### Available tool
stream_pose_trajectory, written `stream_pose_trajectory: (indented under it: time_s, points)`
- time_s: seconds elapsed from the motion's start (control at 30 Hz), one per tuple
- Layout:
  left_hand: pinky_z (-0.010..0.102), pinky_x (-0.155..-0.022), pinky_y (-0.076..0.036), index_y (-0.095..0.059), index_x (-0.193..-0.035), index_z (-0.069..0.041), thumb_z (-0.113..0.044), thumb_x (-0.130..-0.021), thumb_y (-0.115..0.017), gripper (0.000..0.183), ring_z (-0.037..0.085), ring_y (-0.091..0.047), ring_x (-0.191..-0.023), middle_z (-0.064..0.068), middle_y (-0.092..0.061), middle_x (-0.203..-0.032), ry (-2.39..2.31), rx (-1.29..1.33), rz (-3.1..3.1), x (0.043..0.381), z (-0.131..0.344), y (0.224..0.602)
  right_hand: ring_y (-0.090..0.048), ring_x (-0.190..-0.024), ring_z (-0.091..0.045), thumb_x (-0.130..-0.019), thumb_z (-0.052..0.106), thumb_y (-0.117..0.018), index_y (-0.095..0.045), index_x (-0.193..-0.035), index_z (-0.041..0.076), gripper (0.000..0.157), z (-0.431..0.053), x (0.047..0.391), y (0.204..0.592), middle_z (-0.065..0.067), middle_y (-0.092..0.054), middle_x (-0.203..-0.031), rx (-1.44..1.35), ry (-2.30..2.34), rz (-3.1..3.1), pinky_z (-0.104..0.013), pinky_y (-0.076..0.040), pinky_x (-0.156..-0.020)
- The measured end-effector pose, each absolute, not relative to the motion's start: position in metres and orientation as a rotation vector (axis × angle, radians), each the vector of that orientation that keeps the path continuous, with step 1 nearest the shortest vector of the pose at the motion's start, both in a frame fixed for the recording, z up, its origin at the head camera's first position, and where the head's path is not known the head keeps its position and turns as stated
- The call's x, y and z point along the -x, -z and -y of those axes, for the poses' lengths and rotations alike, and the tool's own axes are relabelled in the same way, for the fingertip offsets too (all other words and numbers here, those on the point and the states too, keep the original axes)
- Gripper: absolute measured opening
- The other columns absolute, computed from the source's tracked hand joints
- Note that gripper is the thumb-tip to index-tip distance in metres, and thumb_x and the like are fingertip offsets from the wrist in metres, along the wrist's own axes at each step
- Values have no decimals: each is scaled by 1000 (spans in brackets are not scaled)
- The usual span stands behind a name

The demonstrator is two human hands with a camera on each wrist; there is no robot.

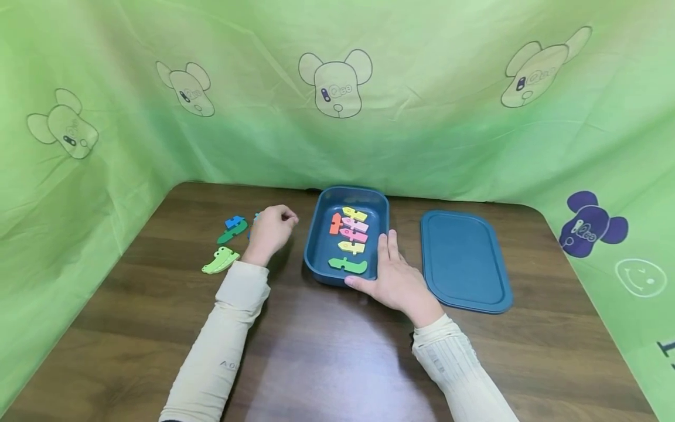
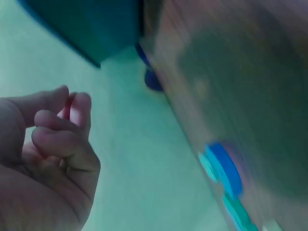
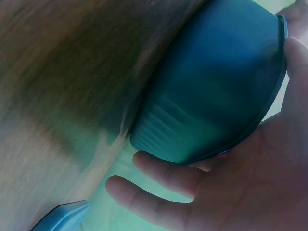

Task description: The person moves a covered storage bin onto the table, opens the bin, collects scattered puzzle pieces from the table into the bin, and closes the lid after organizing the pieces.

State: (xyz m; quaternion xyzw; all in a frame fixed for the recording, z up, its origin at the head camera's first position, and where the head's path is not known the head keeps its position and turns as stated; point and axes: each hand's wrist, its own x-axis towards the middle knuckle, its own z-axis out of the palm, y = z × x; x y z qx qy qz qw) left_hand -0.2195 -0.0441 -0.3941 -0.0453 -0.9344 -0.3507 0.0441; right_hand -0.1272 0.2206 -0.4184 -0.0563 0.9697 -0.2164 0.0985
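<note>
My left hand (image 1: 274,231) is above the table, left of a dark blue plastic box (image 1: 311,249). Its fingers are curled, thumb tip against the index fingertip, and no object shows between them in the left wrist view. My right hand (image 1: 398,281) rests against the box's near right corner, thumb at the front rim and straight fingers along the right side. Inside the box lie several flat shaped pieces: an orange piece (image 1: 336,223), pink pieces (image 1: 353,235), yellow pieces (image 1: 351,248) and a green piece (image 1: 348,266).
Left of my left hand lie a light green crocodile-shaped piece (image 1: 220,261), a dark green piece (image 1: 232,232) and blue pieces (image 1: 234,221), some partly hidden by the hand. A flat blue lid (image 1: 466,261) lies right of the box. Green cloth (image 1: 337,152) hangs behind the table.
</note>
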Motion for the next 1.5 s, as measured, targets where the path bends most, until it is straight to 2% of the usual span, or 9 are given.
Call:
stream_pose_trajectory:
  time_s: [0.4,0.57,0.73,0.97,1.07,1.13,1.23,1.33,1.5]
  points:
    - [47,-78,-48,-73,-105,-2,-11,-96,-63,16,32,-64,-90,12,-72,-100,949,112,2907,205,127,404,-26,-143,-50,-80,84,-55,3,-159,-3,131,-222,128,419,-23,12,-165,176,658,-2869,-62,-39,-103]
    - [55,-79,-50,-71,-113,-2,-11,-98,-57,22,40,-65,-98,17,-70,-109,845,-41,2943,205,155,409,-27,-142,-51,-80,85,-54,2,-159,-4,131,-220,128,419,-24,11,-165,189,650,-2873,-63,-40,-101]
    - [61,-86,-47,-63,-124,3,-10,-97,-53,32,49,-58,-109,28,-61,-122,767,-161,3026,208,170,412,-28,-142,-51,-81,83,-56,2,-159,-4,130,-220,128,419,-24,10,-165,188,661,-2875,-62,-41,-102]
    - [57,-92,-46,-60,-127,9,-9,-93,-51,39,45,-57,-112,28,-59,-126,705,-197,3175,214,178,415,-28,-142,-52,-83,81,-56,2,-158,-5,128,-220,129,420,-25,11,-164,198,652,-2879,-63,-39,-102]
    - [54,-84,-49,-64,-115,7,-11,-93,-55,30,39,-58,-100,24,-62,-113,699,-227,3207,217,177,413,-28,-142,-52,-83,82,-54,2,-158,-5,128,-221,129,419,-25,11,-164,202,649,-2882,-63,-39,-102]
    - [50,-77,-50,-66,-98,4,-13,-93,-59,20,35,-57,-90,21,-62,-99,679,-239,3211,218,176,413,-28,-142,-52,-83,82,-55,2,-158,-5,128,-221,129,419,-26,10,-164,203,652,-2884,-62,-39,-103]
    - [45,-68,-48,-58,-74,-4,-14,-92,-62,21,30,-52,-79,14,-55,-82,653,-240,3215,220,175,412,-28,-141,-52,-83,81,-55,1,-158,-5,128,-221,128,419,-26,9,-164,202,650,-2887,-62,-40,-102]
    - [43,-66,-47,-53,-67,-9,-13,-91,-61,26,29,-51,-77,12,-53,-78,643,-236,3214,221,175,413,-30,-141,-52,-83,81,-56,1,-159,-5,128,-221,127,419,-25,9,-165,197,650,-2888,-61,-40,-102]
    - [43,-64,-46,-56,-70,-9,-17,-95,-58,26,28,-50,-75,9,-52,-76,654,-233,3199,219,173,411,-32,-140,-52,-83,80,-57,0,-159,-4,127,-221,127,420,-25,9,-165,194,651,-2890,-61,-42,-101]
